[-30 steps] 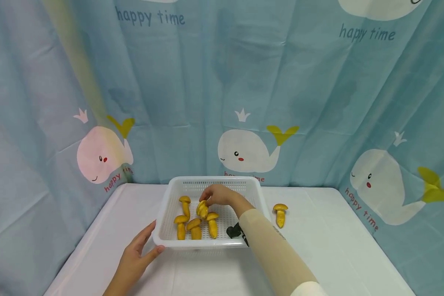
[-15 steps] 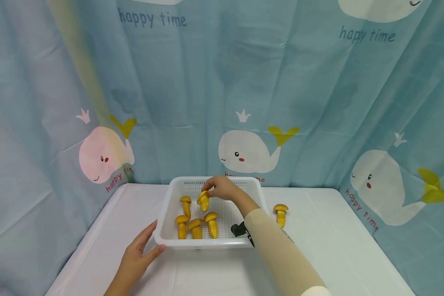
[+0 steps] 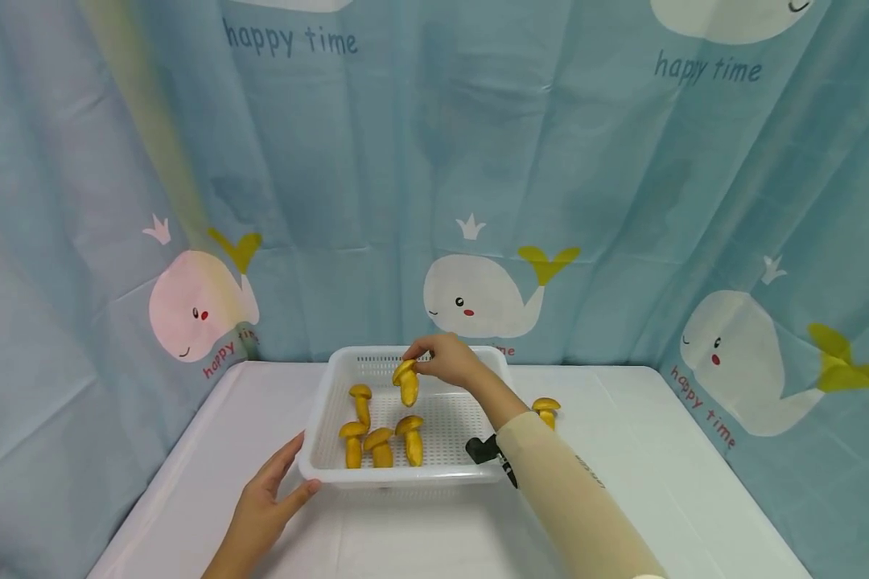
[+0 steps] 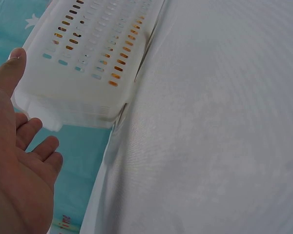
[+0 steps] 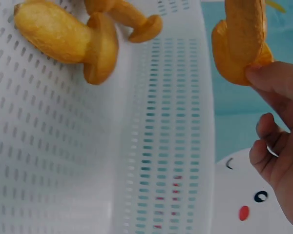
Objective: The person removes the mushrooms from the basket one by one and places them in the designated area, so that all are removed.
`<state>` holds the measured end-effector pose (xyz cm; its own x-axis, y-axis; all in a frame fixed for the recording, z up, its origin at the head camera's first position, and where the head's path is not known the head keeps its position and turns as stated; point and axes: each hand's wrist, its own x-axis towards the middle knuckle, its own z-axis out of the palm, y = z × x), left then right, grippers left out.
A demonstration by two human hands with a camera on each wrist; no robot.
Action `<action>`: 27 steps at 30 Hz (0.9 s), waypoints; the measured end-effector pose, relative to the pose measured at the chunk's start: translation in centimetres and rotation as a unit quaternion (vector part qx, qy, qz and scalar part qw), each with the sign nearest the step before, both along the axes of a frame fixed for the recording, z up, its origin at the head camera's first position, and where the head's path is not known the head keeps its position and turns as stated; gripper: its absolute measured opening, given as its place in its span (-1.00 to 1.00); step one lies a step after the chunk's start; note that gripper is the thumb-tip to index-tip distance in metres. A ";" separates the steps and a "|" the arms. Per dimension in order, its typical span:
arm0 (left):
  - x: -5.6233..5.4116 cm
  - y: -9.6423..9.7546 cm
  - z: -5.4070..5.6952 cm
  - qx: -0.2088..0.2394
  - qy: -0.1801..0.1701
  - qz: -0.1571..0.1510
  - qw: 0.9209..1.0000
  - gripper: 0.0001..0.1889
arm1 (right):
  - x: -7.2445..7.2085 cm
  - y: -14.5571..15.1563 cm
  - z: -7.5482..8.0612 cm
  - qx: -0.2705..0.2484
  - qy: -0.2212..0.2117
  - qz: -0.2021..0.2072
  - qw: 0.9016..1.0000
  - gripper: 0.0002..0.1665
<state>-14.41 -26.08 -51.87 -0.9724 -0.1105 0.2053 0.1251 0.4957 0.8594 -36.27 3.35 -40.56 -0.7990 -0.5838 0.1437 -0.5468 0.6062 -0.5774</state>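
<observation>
My right hand (image 3: 452,362) pinches a yellow mushroom (image 3: 409,383) by its cap, holding it above the far part of a white perforated basket (image 3: 398,475). In the right wrist view, the thumb and a fingertip press on the cap of that mushroom (image 5: 244,34). Several more yellow mushrooms, among them one (image 3: 413,442) nearest the middle, lie in the basket's left half. My left hand (image 3: 264,498) rests at the basket's near left corner, thumb along the front and fingers along the side. The left wrist view shows this hand (image 4: 19,161) with loosely bent fingers beside the basket wall (image 4: 68,92).
One more mushroom (image 3: 546,408) lies on the white table (image 3: 659,466) right of the basket, partly hidden by the right sleeve. A black wrist mount (image 3: 482,450) hangs over the basket's near right side. A blue whale-print curtain (image 3: 333,297) stands behind the table.
My right hand has lifted the mushroom from among the others, moving it up and slightly right. The left hand has stayed at the basket's corner.
</observation>
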 end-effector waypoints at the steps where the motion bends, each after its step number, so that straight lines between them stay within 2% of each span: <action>1: 0.0 0.1 0.0 0.000 -0.002 0.000 1.000 -0.17 | 0.1 0.3 0.2 0.000 0.008 -0.003 1.000 -0.82; 5: 0.0 0.2 0.0 0.000 -0.004 -0.003 1.000 -0.17 | 0.5 1.3 1.0 -0.014 0.036 -0.011 0.999 -0.81; 10: 0.2 0.1 0.3 0.000 -0.001 -0.008 1.000 -0.18 | 1.5 2.5 1.9 -0.035 0.035 -0.014 0.999 -0.80; 16: 0.2 -0.1 0.3 -0.023 0.006 -0.001 1.000 -0.20 | 3.0 3.8 2.5 -0.070 0.049 -0.020 0.996 -0.78; 22: 0.3 -0.1 0.0 -0.019 0.013 -0.001 1.000 -0.21 | 4.8 5.6 2.3 -0.090 0.064 -0.047 0.993 -0.79; 27: 0.2 0.0 0.2 -0.023 0.009 0.004 1.000 -0.20 | 5.9 7.2 1.8 -0.102 0.067 -0.066 0.990 -0.79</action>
